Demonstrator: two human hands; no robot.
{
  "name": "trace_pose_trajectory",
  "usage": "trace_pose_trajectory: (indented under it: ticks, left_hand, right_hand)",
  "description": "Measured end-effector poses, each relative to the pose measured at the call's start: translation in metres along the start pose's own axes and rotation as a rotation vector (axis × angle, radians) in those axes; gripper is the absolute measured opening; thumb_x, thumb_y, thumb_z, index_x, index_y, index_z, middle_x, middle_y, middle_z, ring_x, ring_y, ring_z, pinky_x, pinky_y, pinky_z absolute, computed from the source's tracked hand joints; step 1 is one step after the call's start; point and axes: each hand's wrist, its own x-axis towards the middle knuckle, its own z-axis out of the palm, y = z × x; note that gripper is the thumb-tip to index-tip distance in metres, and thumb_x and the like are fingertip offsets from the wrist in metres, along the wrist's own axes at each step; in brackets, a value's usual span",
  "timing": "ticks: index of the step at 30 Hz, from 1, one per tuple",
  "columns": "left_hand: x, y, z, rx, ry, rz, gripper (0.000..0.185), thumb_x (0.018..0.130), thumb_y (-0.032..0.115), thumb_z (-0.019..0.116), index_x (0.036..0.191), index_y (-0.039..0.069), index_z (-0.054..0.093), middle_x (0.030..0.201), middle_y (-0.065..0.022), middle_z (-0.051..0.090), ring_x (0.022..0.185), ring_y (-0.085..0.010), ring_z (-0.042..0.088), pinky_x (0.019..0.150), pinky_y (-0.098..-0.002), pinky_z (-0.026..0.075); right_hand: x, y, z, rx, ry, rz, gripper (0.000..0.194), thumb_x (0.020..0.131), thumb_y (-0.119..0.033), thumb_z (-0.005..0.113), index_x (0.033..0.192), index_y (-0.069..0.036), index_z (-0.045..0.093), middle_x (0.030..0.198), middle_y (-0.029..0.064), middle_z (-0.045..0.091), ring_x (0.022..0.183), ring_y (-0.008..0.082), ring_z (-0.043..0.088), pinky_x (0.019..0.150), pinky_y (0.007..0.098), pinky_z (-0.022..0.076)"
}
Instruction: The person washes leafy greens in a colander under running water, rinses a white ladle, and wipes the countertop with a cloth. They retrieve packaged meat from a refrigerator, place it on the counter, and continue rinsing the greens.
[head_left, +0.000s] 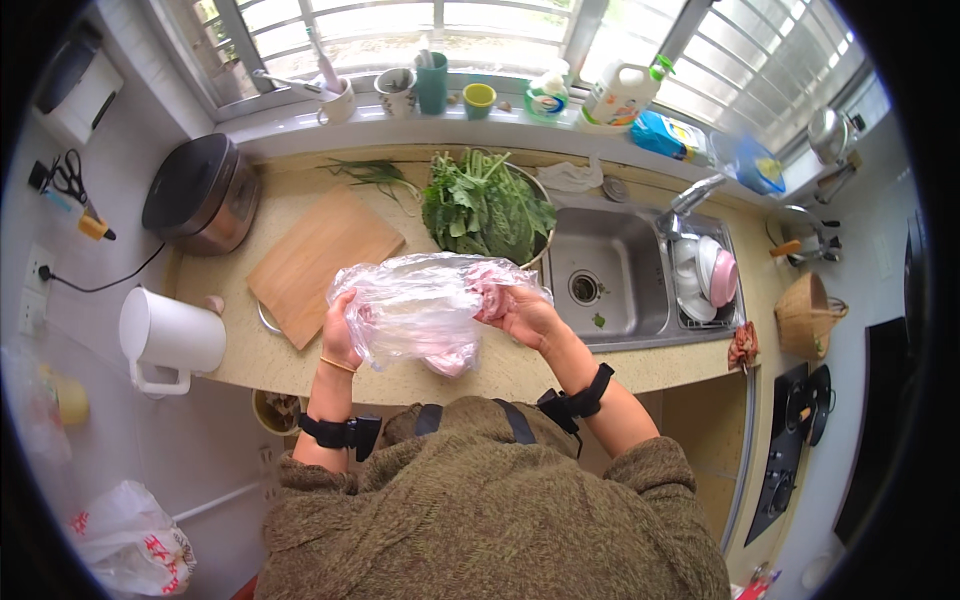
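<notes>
A clear plastic bag (409, 292) is stretched between my two hands above the front of the counter. My left hand (342, 334) grips the bag's left side. At the other side my right hand (529, 316) holds a pink piece of what looks like raw meat (491, 289), with bag film around it. Another pink piece (448, 358) shows low in the middle, under or inside the film; which of these, I cannot tell. Behind the bag, a wooden cutting board (322, 259) lies to the left and a bowl of leafy greens (487, 206) stands to the right.
A steel sink (611, 277) with a tap (694, 196) and a dish rack of bowls (705, 277) lies right. Left stand a rice cooker (201, 196) and a white pitcher (176, 334). Bottles and cups line the windowsill (300, 135). Spring onions (375, 172) lie behind the board.
</notes>
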Motion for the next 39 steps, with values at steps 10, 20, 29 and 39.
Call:
trace_pose_trajectory:
  ticks: [10, 20, 29, 39]
  left_hand:
    - [-0.015, 0.018, -0.110, -0.065, 0.201, -0.017, 0.021, 0.083, 0.015, 0.052, 0.099, 0.002, 0.054, 0.082, -0.0094, 0.061, 0.070, -0.0218, 0.061, 0.060, -0.0334, 0.051]
    - [-0.022, 0.001, -0.173, -0.012, 0.329, 0.105, 0.023, 0.083, 0.015, 0.056, 0.101, 0.002, 0.054, 0.087, -0.0094, 0.060, 0.076, -0.0231, 0.062, 0.063, -0.0350, 0.051]
    - [-0.034, 0.005, -0.150, 0.520, 0.663, 0.577, 0.050, 0.084, 0.005, 0.054, 0.129, 0.001, 0.033, 0.127, -0.0153, 0.039, 0.115, -0.0216, 0.042, 0.097, -0.0324, 0.034]
    - [-0.039, -0.052, -0.055, 0.588, 0.268, 0.564, 0.024, 0.085, -0.003, 0.045, 0.107, 0.004, 0.050, 0.089, -0.0054, 0.059, 0.081, -0.0127, 0.056, 0.068, -0.0239, 0.045]
  right_hand:
    - [0.061, 0.046, 0.052, -0.202, 0.167, 0.141, 0.066, 0.091, -0.030, 0.048, 0.138, 0.002, 0.015, 0.144, 0.0194, 0.016, 0.136, 0.0288, 0.010, 0.110, 0.0447, 0.0150]
    - [0.034, 0.032, 0.148, -0.249, -0.084, -0.209, 0.029, 0.096, -0.018, 0.035, 0.111, 0.003, 0.049, 0.098, 0.0175, 0.060, 0.092, 0.0267, 0.060, 0.084, 0.0369, 0.0471]
    - [0.097, 0.104, 0.125, -2.134, -0.111, -0.757, 0.036, 0.074, -0.008, 0.058, 0.108, -0.001, 0.053, 0.092, 0.0146, 0.057, 0.101, 0.0315, 0.052, 0.092, 0.0439, 0.0372]
    - [-0.041, -0.032, -0.063, -1.606, 0.630, -1.000, 0.030, 0.071, -0.012, 0.062, 0.098, 0.000, 0.059, 0.099, 0.0160, 0.060, 0.096, 0.0302, 0.056, 0.087, 0.0382, 0.0433]
